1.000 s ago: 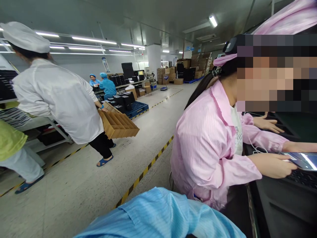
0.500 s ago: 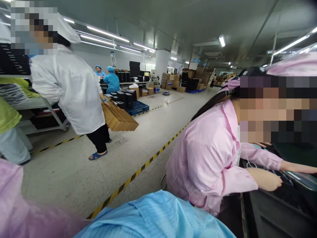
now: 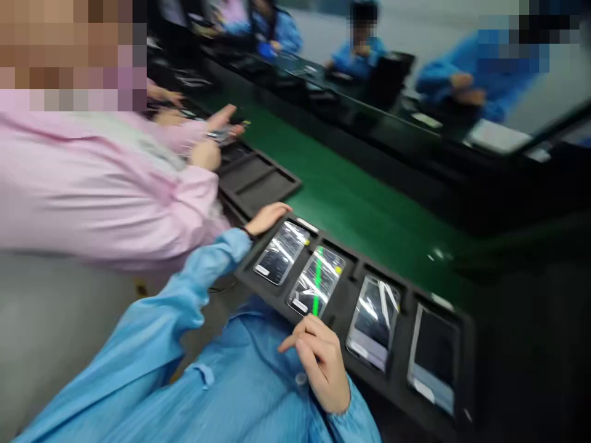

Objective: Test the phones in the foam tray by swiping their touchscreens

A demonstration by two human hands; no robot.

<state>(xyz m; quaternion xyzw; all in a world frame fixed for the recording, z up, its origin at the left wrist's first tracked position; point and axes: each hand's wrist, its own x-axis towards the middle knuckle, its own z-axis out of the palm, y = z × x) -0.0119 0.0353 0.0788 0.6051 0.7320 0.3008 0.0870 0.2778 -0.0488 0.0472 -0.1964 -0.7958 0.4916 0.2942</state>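
A black tray (image 3: 341,323) lies slanted in front of me, with several film-covered smartphones in its slots. The second phone from the left (image 3: 318,280) shows a bright green line, and the rightmost phone (image 3: 434,357) has a dark screen. My left hand (image 3: 270,218) is on the tray's far left corner, fingers along its edge; the thumb is hidden. By the tray's front edge, below the second phone, hovers my right hand (image 3: 323,363). Its fingers are loosely bent and apart, with nothing visible in them. Whether it touches the tray I cannot tell.
To my left, a co-worker in a pink smock (image 3: 115,178) handles a small object over another black tray (image 3: 258,178). The bench has a green mat (image 3: 351,184). Beyond a dark divider sit several people in blue. Deep shadow covers the right side.
My view has swung from the aisle and the people on the left to the bench on the right. Both my hands and the phone tray have come into sight.
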